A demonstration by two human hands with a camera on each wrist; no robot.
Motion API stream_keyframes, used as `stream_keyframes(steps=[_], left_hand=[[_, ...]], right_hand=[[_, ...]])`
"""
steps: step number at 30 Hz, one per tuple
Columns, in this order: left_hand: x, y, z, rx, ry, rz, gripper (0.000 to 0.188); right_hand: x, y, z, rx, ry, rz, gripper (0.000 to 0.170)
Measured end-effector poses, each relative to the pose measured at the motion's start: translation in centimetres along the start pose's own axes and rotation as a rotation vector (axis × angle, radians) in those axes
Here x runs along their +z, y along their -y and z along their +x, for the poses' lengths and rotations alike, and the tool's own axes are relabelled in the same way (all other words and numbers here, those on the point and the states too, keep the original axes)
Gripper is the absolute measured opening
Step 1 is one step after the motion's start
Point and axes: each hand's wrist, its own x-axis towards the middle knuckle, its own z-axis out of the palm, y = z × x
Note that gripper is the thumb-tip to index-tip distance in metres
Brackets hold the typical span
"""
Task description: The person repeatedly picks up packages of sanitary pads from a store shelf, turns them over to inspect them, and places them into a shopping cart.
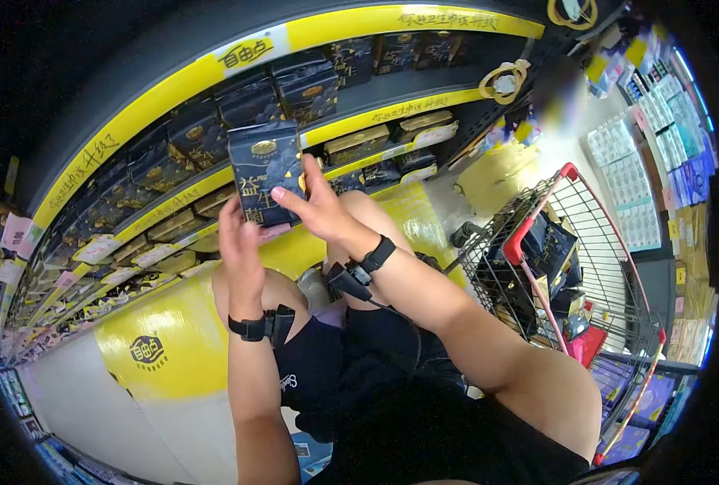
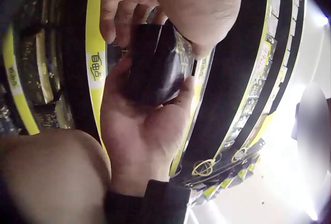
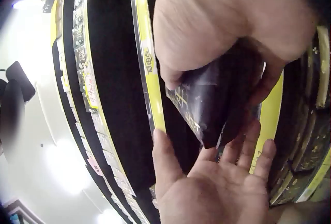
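Note:
A dark blue packet (image 1: 264, 170) with gold and white print stands upright before the shelves in the head view. My right hand (image 1: 327, 212) holds it from its right side, thumb across the printed front and fingers behind. Below the packet's lower left corner is my left hand (image 1: 244, 252), its fingers loosely extended. The right wrist view shows the left hand (image 3: 212, 190) palm up with spread fingers, close under the packet (image 3: 217, 97). In the left wrist view the right hand (image 2: 145, 125) wraps around the packet's end.
Shelves with yellow edge strips (image 1: 254, 52) hold rows of similar dark packets (image 1: 307, 87) ahead and to the left. A wire shopping cart (image 1: 618, 267) with a red-capped frame stands at the right, loaded with dark packages (image 1: 537, 250). Yellow sheeting (image 1: 190, 339) covers the base below the shelves.

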Motion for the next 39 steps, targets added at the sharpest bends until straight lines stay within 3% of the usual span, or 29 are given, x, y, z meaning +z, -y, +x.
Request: stream_keyframes(steps=[3,7,11,14,16,17,20,21,23,27,31,35,38,39], left_hand=[[0.7,0.6,0.6,-0.060,-0.032,-0.104,0.045],[-0.1,1.3,1.0,-0.104,0.092,-0.152,0.040],[0.1,2.5,1.3,-0.066,0.141,-0.043,0.035],[0.4,2.5,1.4,0.007,0.021,0.052,0.032],[-0.2,2.9,1.7,0.037,-0.052,0.142,0.037],[-0.6,2.8,1.8,-0.016,-0.040,0.080,0.048],[-0.6,1.7,1.5,-0.014,0.010,-0.168,0.051],[0.0,2.1,1.4,0.071,0.018,-0.169,0.048],[0.6,2.1,1.2,0.031,0.004,-0.093,0.048],[0.4,1.0,1.4,0.010,-0.028,-0.088,0.049],[0.3,1.1,1.5,-0.019,-0.032,-0.053,0.043],[0.5,1.0,1.3,-0.124,-0.050,-0.050,0.042],[0.0,1.6,1.4,-0.224,-0.056,-0.063,0.043],[-0.3,2.2,1.3,-0.182,-0.020,-0.099,0.046]], right_hand=[[-0.1,-0.5,0.5,0.063,0.052,0.308,0.052],[-1.5,-1.4,0.9,0.132,0.122,0.344,0.058],[-3.1,-2.2,0.6,0.456,0.417,0.613,0.060],[-2.2,-1.6,0.9,0.221,0.286,0.243,0.062],[-2.6,-2.2,1.3,0.170,0.231,0.115,0.064],[-2.8,-2.4,1.3,0.146,0.215,0.027,0.064],[-2.0,-2.0,1.0,0.009,0.116,-0.137,0.068],[-1.6,-1.9,0.9,-0.032,0.088,-0.173,0.067],[-1.4,-1.3,0.8,-0.107,0.085,-0.278,0.056],[-2.2,-0.9,1.2,0.200,0.015,0.248,0.039],[-3.2,-1.3,1.5,0.181,-0.053,0.199,0.037],[-3.7,-0.3,0.9,0.308,0.138,0.353,0.044],[-3.3,-0.4,0.6,0.215,0.224,0.057,0.054],[-3.2,-0.5,0.4,0.243,0.237,0.059,0.056]])
